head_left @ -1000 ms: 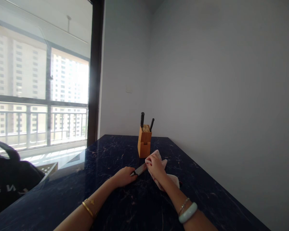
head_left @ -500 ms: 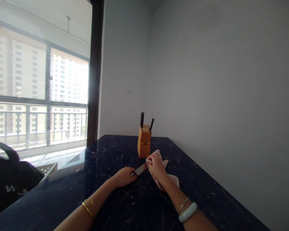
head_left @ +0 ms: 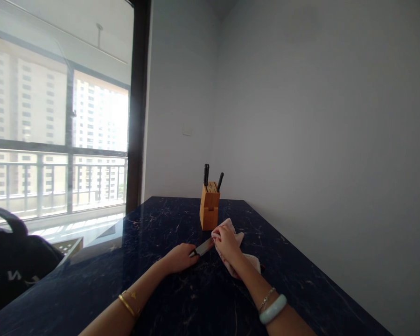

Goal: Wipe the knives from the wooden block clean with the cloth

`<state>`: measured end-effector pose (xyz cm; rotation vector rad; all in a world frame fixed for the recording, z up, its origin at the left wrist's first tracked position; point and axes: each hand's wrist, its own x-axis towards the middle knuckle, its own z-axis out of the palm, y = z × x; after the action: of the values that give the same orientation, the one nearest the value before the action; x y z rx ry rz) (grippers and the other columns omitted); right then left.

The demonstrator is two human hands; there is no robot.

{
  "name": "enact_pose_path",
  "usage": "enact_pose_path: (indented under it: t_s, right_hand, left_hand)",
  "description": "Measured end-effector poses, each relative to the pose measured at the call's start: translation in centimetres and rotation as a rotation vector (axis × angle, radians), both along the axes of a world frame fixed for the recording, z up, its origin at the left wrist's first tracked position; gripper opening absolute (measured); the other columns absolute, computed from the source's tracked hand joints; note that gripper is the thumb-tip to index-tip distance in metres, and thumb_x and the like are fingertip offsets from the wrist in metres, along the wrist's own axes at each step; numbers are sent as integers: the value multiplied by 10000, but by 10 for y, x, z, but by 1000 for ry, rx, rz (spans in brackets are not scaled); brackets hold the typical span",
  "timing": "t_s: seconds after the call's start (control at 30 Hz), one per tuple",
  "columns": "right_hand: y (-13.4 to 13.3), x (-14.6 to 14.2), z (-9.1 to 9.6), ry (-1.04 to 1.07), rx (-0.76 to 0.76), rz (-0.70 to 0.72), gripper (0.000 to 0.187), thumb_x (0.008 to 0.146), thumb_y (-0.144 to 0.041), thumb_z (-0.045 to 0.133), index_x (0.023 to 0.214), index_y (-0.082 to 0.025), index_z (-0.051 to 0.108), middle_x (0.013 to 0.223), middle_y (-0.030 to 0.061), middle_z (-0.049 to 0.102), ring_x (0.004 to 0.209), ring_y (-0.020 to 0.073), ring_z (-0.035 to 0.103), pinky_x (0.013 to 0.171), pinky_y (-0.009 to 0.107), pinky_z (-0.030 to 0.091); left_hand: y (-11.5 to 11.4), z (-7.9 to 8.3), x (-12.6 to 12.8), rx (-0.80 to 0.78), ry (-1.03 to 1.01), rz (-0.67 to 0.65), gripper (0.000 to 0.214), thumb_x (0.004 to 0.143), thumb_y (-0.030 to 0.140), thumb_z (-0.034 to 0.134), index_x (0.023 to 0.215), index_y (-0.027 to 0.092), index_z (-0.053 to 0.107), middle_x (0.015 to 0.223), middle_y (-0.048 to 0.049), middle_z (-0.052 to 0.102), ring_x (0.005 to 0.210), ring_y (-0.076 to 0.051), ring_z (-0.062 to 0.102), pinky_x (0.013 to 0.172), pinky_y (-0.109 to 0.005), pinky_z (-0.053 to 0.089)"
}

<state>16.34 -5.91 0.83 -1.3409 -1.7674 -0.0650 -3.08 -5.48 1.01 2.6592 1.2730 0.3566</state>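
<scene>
At the lower centre of the frame, I see the left hand (head_left: 182, 258) gripping a knife (head_left: 205, 247) while the right hand (head_left: 228, 243) pinches a pale cloth (head_left: 252, 262) around its blade end.

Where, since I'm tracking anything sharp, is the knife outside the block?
The head view shows the knife below centre, before the wooden block, its handle in the left hand, its blade meeting the cloth in the right hand.
</scene>
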Motion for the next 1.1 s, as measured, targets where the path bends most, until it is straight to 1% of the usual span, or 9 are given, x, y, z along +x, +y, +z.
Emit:
enact_pose_path:
  t_s: [0.17, 0.43, 0.67, 0.97, 1.1]
  right_hand:
    - [-1, -1, -2, -18, -4, 22, 212, 604, 5, 424, 647, -191, 492, 748, 10, 511, 756, 171, 491, 707, 283, 352]
    - [-4, -4, 1, -14, -15, 28, 187, 634, -11, 446, 658, -189, 498, 751, 22, 520, 749, 176, 502, 686, 282, 363]
    - [0, -3, -2, -29, -29, 11, 192, 609, -7, 462, 665, -185, 509, 754, 7, 522, 752, 165, 506, 694, 263, 355]
    - [-12, -11, 8, -44, -61, -8, 206, 597, 16, 449, 623, -185, 484, 742, 10, 517, 747, 160, 500, 680, 256, 343]
    - [-12, -13, 7, -53, -73, 7, 186, 614, 0, 452, 611, -183, 482, 744, 15, 519, 745, 162, 505, 680, 259, 352]
  left_hand:
    - [1, -1, -1, 2, -8, -6, 330, 791, 417, 380, 857, 189, 609, 830, -54, 659, 738, -191, 612, 598, -232, 383]
    - [2, -2, -2, -9, -18, -21, 344, 794, 428, 370, 863, 189, 608, 819, -48, 659, 725, -190, 610, 580, -227, 387]
    - [5, -5, -2, 9, -9, -12, 339, 786, 429, 381, 840, 182, 606, 815, -58, 658, 733, -197, 610, 599, -236, 381]
    - [7, -6, -3, 13, -25, -22, 322, 787, 427, 383, 818, 187, 594, 807, -49, 655, 720, -187, 608, 585, -232, 371]
    - [8, -7, -2, 10, -29, -24, 321, 787, 425, 383, 815, 186, 596, 798, -46, 655, 709, -185, 609, 579, -231, 372]
